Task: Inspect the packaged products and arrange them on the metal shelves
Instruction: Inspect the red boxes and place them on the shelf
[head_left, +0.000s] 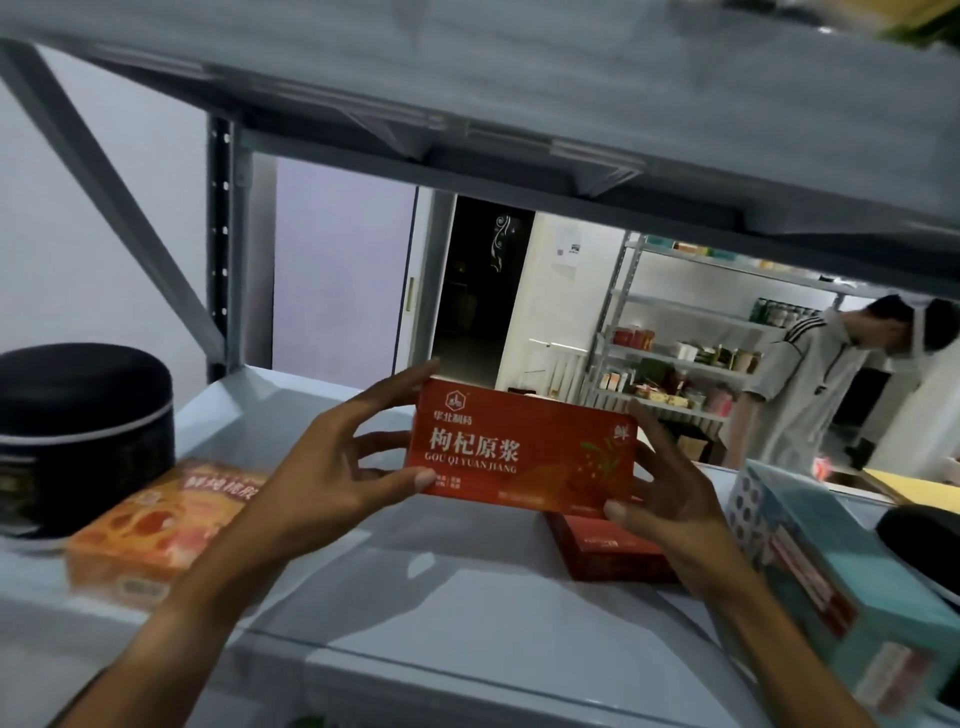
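Note:
A red box with white Chinese lettering stands upright above the grey metal shelf, its printed face turned toward me. My left hand grips its left end, thumb on the lower front edge and fingers behind. My right hand holds the right end the same way. A second, darker red box lies flat on the shelf just below and behind the held one.
An orange box lies flat at the left beside a black round tin. A teal patterned box stands at the right. The upper shelf hangs overhead. A person stands by far shelving.

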